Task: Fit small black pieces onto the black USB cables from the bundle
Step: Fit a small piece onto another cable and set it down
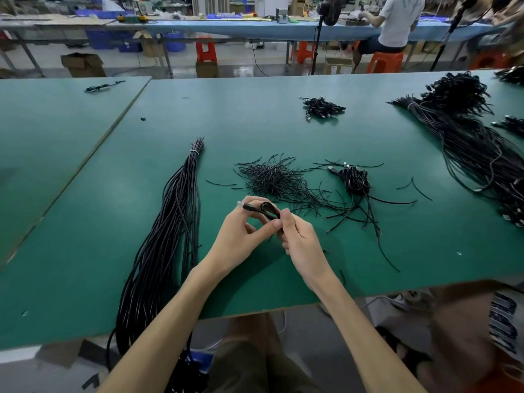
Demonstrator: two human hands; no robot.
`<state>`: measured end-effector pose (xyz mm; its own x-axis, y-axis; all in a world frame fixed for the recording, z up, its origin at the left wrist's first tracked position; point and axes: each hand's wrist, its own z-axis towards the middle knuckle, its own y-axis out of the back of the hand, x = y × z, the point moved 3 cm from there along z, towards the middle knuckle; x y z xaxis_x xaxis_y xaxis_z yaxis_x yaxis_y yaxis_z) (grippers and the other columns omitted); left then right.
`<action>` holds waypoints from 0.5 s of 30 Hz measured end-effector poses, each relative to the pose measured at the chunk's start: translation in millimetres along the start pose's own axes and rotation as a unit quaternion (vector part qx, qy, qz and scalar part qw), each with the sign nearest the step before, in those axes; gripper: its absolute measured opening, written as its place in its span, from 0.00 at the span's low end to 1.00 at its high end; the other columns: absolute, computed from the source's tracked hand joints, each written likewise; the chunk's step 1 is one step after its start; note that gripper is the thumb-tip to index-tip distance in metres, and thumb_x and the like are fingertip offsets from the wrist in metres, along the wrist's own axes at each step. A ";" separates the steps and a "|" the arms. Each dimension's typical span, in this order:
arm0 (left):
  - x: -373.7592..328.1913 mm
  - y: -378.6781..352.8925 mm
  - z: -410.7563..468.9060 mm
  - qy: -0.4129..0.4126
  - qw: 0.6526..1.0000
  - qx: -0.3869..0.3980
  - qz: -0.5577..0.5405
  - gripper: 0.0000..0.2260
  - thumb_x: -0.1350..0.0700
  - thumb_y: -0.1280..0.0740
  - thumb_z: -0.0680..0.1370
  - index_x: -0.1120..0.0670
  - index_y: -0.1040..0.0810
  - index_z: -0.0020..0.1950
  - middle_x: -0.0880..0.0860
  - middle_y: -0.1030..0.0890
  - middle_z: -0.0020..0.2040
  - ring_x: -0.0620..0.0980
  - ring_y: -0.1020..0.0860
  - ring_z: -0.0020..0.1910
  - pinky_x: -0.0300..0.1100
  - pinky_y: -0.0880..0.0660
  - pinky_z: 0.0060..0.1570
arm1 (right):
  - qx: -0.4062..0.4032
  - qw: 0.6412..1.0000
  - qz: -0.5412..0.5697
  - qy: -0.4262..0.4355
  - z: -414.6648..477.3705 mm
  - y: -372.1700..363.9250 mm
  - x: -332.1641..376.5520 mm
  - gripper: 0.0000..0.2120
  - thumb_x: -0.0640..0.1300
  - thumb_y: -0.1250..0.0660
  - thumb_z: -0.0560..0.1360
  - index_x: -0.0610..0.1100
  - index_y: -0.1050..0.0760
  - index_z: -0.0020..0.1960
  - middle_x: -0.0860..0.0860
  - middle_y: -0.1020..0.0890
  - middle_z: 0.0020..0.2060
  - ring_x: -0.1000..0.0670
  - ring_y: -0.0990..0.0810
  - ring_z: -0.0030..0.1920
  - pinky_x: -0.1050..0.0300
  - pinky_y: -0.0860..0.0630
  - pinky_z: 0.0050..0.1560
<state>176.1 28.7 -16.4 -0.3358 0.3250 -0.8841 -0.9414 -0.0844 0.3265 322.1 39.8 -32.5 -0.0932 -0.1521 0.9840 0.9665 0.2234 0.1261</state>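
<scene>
Just below the middle of the frame, both hands meet above the green surface [283, 131] and hold one black USB cable [268, 209], which is folded into a small loop. The left hand [241, 232] pinches it with thumb and fingers curled, and the cable's plug end [244, 205] sticks out to the left past the fingertips. The right hand [299, 241] grips the loop's other side, fingers curled round it and thumb up against the cable.

The long bundle [170, 222] of black cables lies left of the hands. It is tied with a pale band near its top end and runs down over the near edge of the surface at lower left. Just beyond the hands, at mid-frame, is a loose pile of short black strands [272, 180]. To its right sits a small heap of coiled cables [354, 180] with plugs showing, and stray strands are scattered around it. A smaller heap of coiled cables [321, 107] lies farther up. A much larger mass of cables [467, 143] fills the right edge of the frame
</scene>
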 end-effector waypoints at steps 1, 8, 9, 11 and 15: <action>0.3 0.1 0.4 0.004 1.000 -0.002 0.008 0.07 0.54 0.27 0.79 0.52 0.19 0.56 0.46 0.19 0.55 0.49 0.18 0.50 0.44 0.26 0.38 | -0.004 1.000 -0.002 0.004 0.2 -0.1 -0.3 0.24 0.58 0.47 0.86 0.42 0.23 0.48 0.61 0.34 0.27 0.58 0.38 0.29 0.62 0.39 0.31; 2.3 1.6 -1.5 0.024 1.000 0.006 0.000 0.06 0.55 0.28 0.80 0.53 0.18 0.56 0.46 0.16 0.50 0.48 0.17 0.49 0.39 0.25 0.42 | -0.032 0.999 -0.027 0.016 -1.6 -0.2 3.3 0.22 0.61 0.43 0.83 0.47 0.23 0.41 0.58 0.34 0.28 0.55 0.37 0.31 0.53 0.38 0.35; 2.4 0.8 -1.8 0.030 0.999 0.015 -0.006 0.07 0.55 0.28 0.80 0.54 0.19 0.57 0.46 0.17 0.52 0.48 0.17 0.50 0.40 0.25 0.42 | -0.036 0.999 -0.034 0.018 -1.5 0.4 3.6 0.23 0.60 0.42 0.83 0.45 0.22 0.42 0.58 0.34 0.28 0.54 0.37 0.31 0.53 0.38 0.35; 2.9 -0.4 -2.4 0.044 0.998 0.042 -0.026 0.07 0.56 0.29 0.81 0.54 0.20 0.58 0.46 0.17 0.52 0.48 0.17 0.52 0.46 0.21 0.44 | -0.048 0.997 -0.055 0.022 -1.6 1.7 3.5 0.25 0.59 0.43 0.85 0.40 0.21 0.43 0.59 0.33 0.27 0.56 0.37 0.30 0.58 0.38 0.34; 1.7 1.5 -3.9 0.043 0.996 0.059 -0.044 0.08 0.58 0.27 0.79 0.51 0.18 0.57 0.45 0.15 0.50 0.47 0.17 0.49 0.48 0.20 0.45 | -0.049 0.997 -0.065 0.015 -2.4 1.2 5.4 0.24 0.55 0.44 0.87 0.45 0.18 0.43 0.51 0.21 0.29 0.57 0.28 0.33 0.54 0.31 0.35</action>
<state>174.0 25.4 -18.7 -0.2576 0.2430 -0.9352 -0.9590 0.0538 0.2781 323.3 37.0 -27.3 -0.2140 -0.2018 0.9558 0.9655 0.1048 0.2383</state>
